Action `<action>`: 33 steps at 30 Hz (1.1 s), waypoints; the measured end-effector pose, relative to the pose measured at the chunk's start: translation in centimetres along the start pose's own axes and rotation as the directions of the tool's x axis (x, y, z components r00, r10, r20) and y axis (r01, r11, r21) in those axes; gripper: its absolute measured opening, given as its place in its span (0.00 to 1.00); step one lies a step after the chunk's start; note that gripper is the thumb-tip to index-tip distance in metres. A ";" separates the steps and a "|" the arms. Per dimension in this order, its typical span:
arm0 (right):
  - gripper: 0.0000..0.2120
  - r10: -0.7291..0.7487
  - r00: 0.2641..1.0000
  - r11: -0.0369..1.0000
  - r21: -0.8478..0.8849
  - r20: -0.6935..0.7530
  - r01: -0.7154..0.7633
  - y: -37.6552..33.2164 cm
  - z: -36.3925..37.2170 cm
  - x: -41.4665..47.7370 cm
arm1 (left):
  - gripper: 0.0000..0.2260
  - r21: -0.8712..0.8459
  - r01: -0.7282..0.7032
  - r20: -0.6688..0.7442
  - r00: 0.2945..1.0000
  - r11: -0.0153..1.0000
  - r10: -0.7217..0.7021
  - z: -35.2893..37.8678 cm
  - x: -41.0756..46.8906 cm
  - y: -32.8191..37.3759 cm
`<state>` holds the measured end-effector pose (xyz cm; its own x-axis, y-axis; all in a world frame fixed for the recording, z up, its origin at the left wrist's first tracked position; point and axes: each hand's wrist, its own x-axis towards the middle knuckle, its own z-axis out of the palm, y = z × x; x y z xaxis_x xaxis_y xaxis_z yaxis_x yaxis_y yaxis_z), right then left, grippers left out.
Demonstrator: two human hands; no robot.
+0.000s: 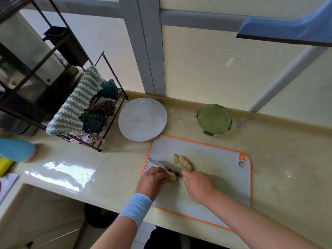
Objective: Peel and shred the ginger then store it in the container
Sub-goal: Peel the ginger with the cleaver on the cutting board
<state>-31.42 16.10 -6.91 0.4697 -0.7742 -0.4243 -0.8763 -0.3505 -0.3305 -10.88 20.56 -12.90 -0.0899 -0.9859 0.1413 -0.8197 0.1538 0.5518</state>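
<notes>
Ginger piece (172, 176): on cutting board (215, 159), gripped by left hand (152, 178). Knife (159, 164): held in right hand (197, 184), blade against piece. Advised: shallow scraping strokes, edge angled away from grip. Spare ginger (185, 163) alongside; lidded container (213, 119) on worktop (278, 150) beyond.

Cream counter (280, 150), frosted window (206, 65), black rack (106, 72)

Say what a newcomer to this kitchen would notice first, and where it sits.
The orange-rimmed cutting board in the foreground draws the eye: the left hand holds a ginger piece there and the right hand holds a knife over it. A larger ginger root lies just behind, and a white plate and green lidded container stand further back on the counter.
</notes>
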 end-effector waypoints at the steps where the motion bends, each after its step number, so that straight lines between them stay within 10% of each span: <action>1: 0.09 0.006 1.000 1.000 0.003 -0.006 -0.006 0.0 0.0 0.0 | 0.10 -0.011 0.004 0.004 1.000 1.000 -0.004 -0.1 0.0 0.1; 10: 0.08 0.132 0.990 0.980 0.160 -0.058 -0.121 1.8 -1.1 0.0 | 0.06 -0.015 0.152 0.026 0.988 0.988 -0.152 -0.7 0.7 1.3; 16: 0.11 0.133 0.982 0.975 0.195 -0.132 -0.106 1.9 -2.0 -0.4 | 0.08 -0.064 0.480 0.133 0.873 0.875 -0.469 -1.1 1.1 2.1; 33: 0.18 0.051 0.988 0.990 0.136 -0.145 -0.031 1.1 -1.8 -1.8 | 0.19 -0.076 0.728 0.300 0.669 0.682 -0.680 -3.7 1.6 4.1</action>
<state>-33.43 16.10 -5.00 0.4041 -0.8591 -0.3141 -0.8677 -0.2513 -0.4289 -12.28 19.85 -7.37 0.3275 -0.7837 -0.5278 -0.5807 -0.6076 0.5418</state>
